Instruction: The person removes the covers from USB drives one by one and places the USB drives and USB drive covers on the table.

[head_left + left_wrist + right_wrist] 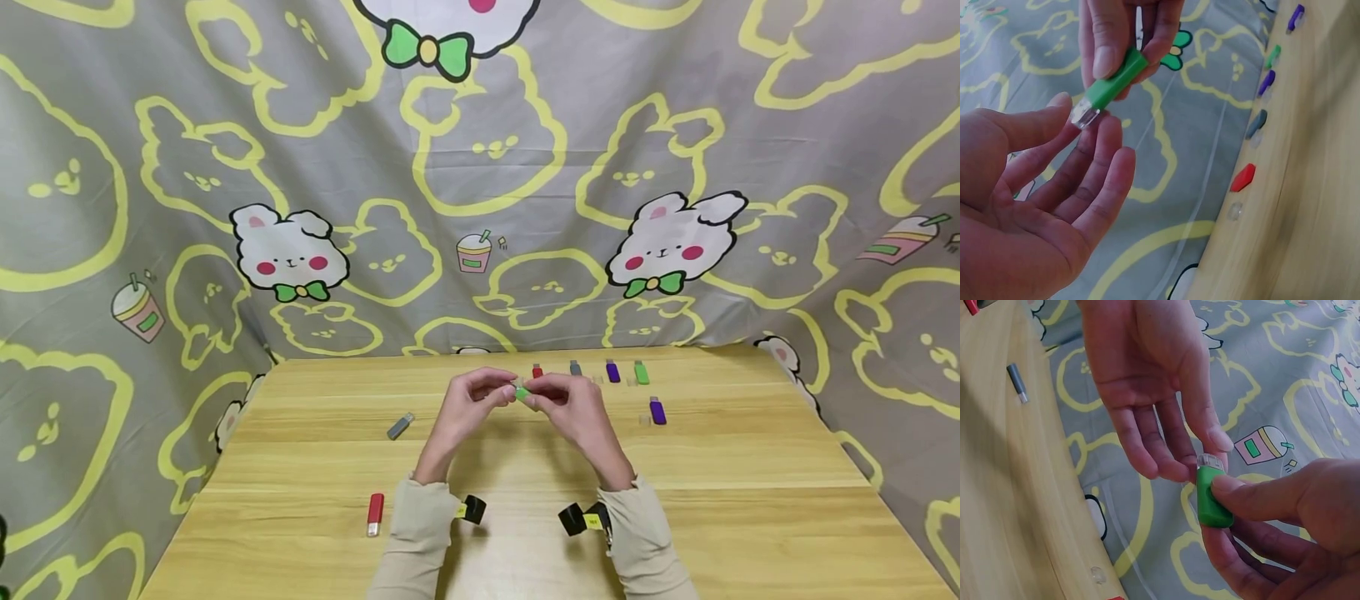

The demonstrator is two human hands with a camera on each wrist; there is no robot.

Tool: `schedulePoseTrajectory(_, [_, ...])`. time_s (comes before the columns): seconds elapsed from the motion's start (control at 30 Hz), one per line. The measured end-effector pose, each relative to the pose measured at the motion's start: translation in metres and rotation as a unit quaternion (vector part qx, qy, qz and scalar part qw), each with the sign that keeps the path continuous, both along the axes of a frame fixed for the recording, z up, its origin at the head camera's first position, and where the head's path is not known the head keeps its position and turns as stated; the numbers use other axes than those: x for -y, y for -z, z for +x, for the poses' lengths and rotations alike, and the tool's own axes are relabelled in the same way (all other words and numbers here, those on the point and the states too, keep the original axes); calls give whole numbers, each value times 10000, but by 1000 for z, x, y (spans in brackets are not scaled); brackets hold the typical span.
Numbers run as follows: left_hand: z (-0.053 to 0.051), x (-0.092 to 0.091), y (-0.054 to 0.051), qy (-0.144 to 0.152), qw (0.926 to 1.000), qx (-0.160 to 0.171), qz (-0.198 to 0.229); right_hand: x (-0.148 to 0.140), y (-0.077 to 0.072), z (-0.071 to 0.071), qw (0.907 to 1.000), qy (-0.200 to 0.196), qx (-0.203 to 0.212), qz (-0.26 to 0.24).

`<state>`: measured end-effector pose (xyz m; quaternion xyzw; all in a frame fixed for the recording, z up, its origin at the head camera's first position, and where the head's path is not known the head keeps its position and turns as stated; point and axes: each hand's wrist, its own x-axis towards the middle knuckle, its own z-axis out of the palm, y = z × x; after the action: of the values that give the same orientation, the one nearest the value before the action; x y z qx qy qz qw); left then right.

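Note:
Above the back of the table, both hands meet at a green USB stick (1113, 81) with a clear cap (1210, 460) over its plug end. My left hand (471, 402) pinches the cap between thumb and forefinger; its other fingers are loosely bent in the left wrist view. The green body is gripped by my right hand (573, 406), thumb on its broad face in the right wrist view. The cap still covers the metal plug, and the stick is tilted in the air.
A capped red stick (376, 512) and a grey one (401, 426) lie on the left. Along the back are red (537, 372), grey (575, 367), purple (612, 372) and green (641, 372) sticks with loose clear caps. Another purple stick (657, 411) lies nearer, beside a cap (644, 420).

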<state>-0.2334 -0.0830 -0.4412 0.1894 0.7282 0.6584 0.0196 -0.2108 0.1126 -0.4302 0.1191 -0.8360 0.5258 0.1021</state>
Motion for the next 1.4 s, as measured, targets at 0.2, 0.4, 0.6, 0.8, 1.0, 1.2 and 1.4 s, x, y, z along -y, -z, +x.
schedulePoseTrajectory(0.2, [2,-2,1,-65,10000,-52,13,2,0,2,9999,-113,-14,60])
schedulePoseTrajectory(0.4, [3,-1,0,-137,9999,22,43,4,-1,4,9998,-164,-16,104])
schedulePoseTrajectory(0.6, [4,0,2,-251,9997,52,57,4,-2,5,9996,-259,-35,137])
schedulePoseTrajectory(0.8, [6,-1,3,-343,9991,147,221,3,-3,6,9994,-287,-70,194])
schedulePoseTrajectory(1.0, [4,1,0,-556,9975,206,392,-1,-6,8,9993,-249,33,280])
schedulePoseTrajectory(1.2, [1,14,-3,-847,9941,245,627,-16,-7,6,9988,-46,352,332])
schedulePoseTrajectory(1.4, [-1,15,-4,-608,9968,214,465,-40,-2,-3,9977,312,430,411])
